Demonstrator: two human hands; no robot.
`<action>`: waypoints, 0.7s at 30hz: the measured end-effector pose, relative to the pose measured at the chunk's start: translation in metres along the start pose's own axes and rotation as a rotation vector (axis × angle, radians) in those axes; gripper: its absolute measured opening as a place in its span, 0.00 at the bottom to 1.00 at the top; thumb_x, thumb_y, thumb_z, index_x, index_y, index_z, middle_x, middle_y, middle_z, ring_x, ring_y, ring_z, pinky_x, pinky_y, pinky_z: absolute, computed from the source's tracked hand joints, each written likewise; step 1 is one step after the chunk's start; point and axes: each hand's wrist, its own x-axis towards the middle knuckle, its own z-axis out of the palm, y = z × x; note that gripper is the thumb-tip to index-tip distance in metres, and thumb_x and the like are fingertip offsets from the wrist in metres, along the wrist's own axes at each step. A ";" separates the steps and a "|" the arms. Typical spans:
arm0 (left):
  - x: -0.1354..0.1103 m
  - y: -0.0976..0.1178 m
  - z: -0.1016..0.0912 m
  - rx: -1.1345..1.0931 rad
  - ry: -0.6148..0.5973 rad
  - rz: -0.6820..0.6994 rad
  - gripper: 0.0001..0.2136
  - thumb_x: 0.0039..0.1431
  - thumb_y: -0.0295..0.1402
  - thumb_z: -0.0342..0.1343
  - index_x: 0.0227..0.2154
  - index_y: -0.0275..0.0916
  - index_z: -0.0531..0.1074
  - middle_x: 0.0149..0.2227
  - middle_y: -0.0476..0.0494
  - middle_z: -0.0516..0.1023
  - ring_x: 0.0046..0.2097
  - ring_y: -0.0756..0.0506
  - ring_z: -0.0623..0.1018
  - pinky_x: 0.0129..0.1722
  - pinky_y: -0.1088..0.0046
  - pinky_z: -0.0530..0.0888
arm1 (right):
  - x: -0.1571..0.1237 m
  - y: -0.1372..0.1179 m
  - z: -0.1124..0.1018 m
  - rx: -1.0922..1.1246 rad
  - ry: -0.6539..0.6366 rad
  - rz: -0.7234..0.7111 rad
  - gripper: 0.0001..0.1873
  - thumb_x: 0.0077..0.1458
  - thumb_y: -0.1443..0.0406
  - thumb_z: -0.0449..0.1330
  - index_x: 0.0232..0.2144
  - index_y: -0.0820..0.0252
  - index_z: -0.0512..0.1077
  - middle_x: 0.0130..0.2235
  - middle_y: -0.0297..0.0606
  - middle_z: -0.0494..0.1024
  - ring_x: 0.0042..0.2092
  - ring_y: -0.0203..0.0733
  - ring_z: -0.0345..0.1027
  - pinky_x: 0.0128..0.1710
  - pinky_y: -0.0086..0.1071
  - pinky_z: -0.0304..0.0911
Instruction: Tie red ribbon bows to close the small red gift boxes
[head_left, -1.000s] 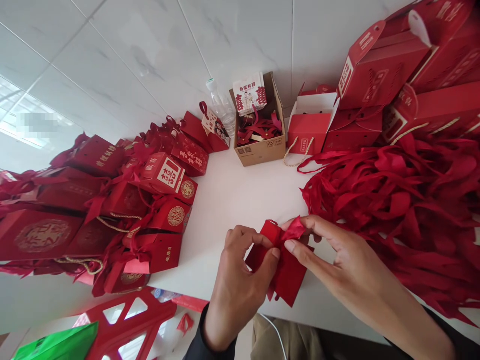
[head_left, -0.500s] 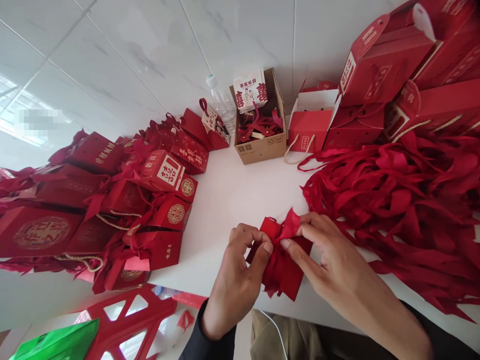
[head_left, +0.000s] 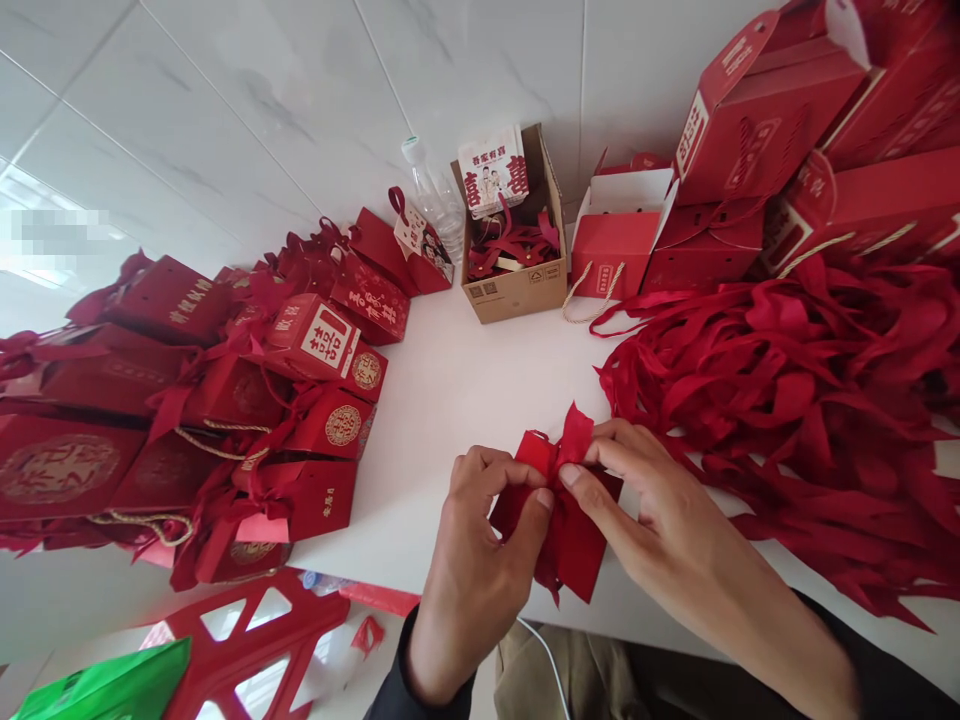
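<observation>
1. The small red box (head_left: 574,540) sits at the near edge of the white table (head_left: 465,390), directly in front of the person and tilted between both hands.
2. A red ribbon (head_left: 576,432) sticks up from the box's top, its loose end fanning upward.
3. The left hand (head_left: 480,560) has thumb and curled fingers closed on the top of the small red box.
4. The right hand (head_left: 660,525) pinches the red ribbon between thumb and forefinger, with the other fingers loosely bent behind.
5. Just to the right lies a large heap of loose ribbons (head_left: 810,400).
6. To the left, ribboned gift boxes (head_left: 225,400) are piled together.
7. At the far wall stands a cardboard carton (head_left: 517,290) holding ribbon pieces, with a clear bottle (head_left: 427,185) beside it.
8. Right of the carton, an open red box (head_left: 619,240) stands among larger red boxes.
</observation>
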 end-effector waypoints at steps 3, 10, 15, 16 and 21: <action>0.001 0.000 -0.002 -0.038 -0.031 -0.015 0.07 0.67 0.31 0.55 0.35 0.45 0.77 0.38 0.46 0.74 0.39 0.44 0.72 0.41 0.64 0.70 | 0.001 0.002 0.001 0.006 0.007 0.017 0.17 0.71 0.54 0.53 0.30 0.53 0.67 0.35 0.36 0.73 0.34 0.41 0.68 0.23 0.31 0.61; -0.018 -0.006 -0.013 0.011 0.059 -0.006 0.04 0.71 0.34 0.52 0.41 0.47 0.72 0.38 0.47 0.74 0.41 0.44 0.72 0.42 0.63 0.71 | -0.003 0.004 -0.007 -0.017 0.150 0.034 0.12 0.69 0.51 0.56 0.40 0.51 0.70 0.35 0.35 0.75 0.34 0.43 0.70 0.24 0.32 0.61; -0.037 -0.013 -0.014 0.154 0.074 0.101 0.07 0.67 0.30 0.58 0.45 0.49 0.70 0.43 0.47 0.73 0.45 0.44 0.73 0.43 0.67 0.73 | -0.023 -0.002 -0.005 -0.157 0.069 -0.131 0.15 0.70 0.54 0.57 0.30 0.52 0.66 0.29 0.31 0.71 0.31 0.43 0.67 0.36 0.40 0.60; -0.038 -0.014 -0.013 0.173 0.075 0.105 0.08 0.66 0.29 0.59 0.45 0.49 0.70 0.44 0.47 0.73 0.46 0.44 0.74 0.44 0.67 0.74 | -0.027 -0.003 -0.002 -0.184 0.052 -0.160 0.15 0.69 0.55 0.58 0.31 0.52 0.66 0.29 0.31 0.72 0.31 0.43 0.67 0.38 0.41 0.59; -0.038 -0.019 -0.003 0.172 0.126 0.080 0.09 0.64 0.23 0.57 0.38 0.46 0.71 0.43 0.46 0.73 0.45 0.45 0.76 0.41 0.69 0.75 | -0.032 -0.006 0.012 -0.255 0.104 -0.195 0.10 0.69 0.61 0.57 0.33 0.53 0.66 0.29 0.31 0.71 0.31 0.44 0.66 0.39 0.42 0.56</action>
